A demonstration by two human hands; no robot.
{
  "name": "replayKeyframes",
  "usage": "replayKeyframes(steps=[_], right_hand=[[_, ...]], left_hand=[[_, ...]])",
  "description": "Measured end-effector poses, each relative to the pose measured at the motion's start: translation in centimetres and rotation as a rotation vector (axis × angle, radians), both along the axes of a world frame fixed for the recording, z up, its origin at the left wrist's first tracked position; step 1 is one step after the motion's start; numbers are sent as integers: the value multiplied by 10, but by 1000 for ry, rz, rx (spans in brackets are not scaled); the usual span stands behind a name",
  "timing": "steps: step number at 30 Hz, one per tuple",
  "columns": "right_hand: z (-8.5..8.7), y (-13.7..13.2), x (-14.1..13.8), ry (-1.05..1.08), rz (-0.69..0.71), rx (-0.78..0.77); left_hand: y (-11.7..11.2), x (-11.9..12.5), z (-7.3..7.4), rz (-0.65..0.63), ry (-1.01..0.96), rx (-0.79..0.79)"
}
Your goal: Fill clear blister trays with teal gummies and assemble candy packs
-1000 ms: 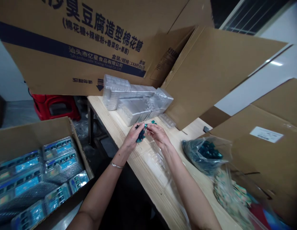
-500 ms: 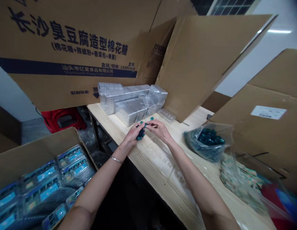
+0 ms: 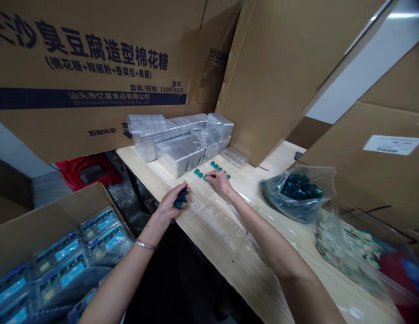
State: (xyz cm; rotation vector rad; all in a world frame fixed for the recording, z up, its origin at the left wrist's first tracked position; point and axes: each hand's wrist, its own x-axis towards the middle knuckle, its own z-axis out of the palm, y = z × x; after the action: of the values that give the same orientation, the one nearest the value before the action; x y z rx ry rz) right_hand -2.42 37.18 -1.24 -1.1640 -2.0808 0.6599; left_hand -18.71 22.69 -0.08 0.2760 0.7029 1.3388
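My left hand (image 3: 172, 203) rests at the near edge of the wooden table (image 3: 229, 252), its fingers curled round a handful of small dark teal pieces (image 3: 181, 197). My right hand (image 3: 218, 181) reaches farther in, fingertips pinched on a teal piece at a row of teal pieces (image 3: 212, 168) seated in a clear plastic tray (image 3: 226, 220) that lies flat on the table. A clear bag of more teal pieces (image 3: 297, 191) sits to the right.
Stacks of empty clear trays (image 3: 177, 141) stand at the table's back under large cardboard boxes (image 3: 94, 67). A carton of filled blue packs (image 3: 57, 265) sits low left, a red stool (image 3: 89, 168) behind it. Another bag of printed packets (image 3: 351, 252) lies at right.
My hands have parted: the left drew back toward the table edge with its handful, the right moved forward to the row in the tray. More teal pieces now sit in that row.
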Motion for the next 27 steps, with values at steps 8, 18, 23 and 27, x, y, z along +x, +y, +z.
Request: replayKeyframes(steps=[8,18,23,27], right_hand=[[-1,-4,-9,-213,-26,115],[4,-12,-15,-348,-33,209],[36,-57,-12,9,206,-3],[56,-101,-10,76,401,-94]], left_hand=[[-7,0,-4,1,-111,10],[-2,5,-8,-1,-197,-16],[-2,11,-1,87,-138,-43],[-3,22,4,195,-31,-67]])
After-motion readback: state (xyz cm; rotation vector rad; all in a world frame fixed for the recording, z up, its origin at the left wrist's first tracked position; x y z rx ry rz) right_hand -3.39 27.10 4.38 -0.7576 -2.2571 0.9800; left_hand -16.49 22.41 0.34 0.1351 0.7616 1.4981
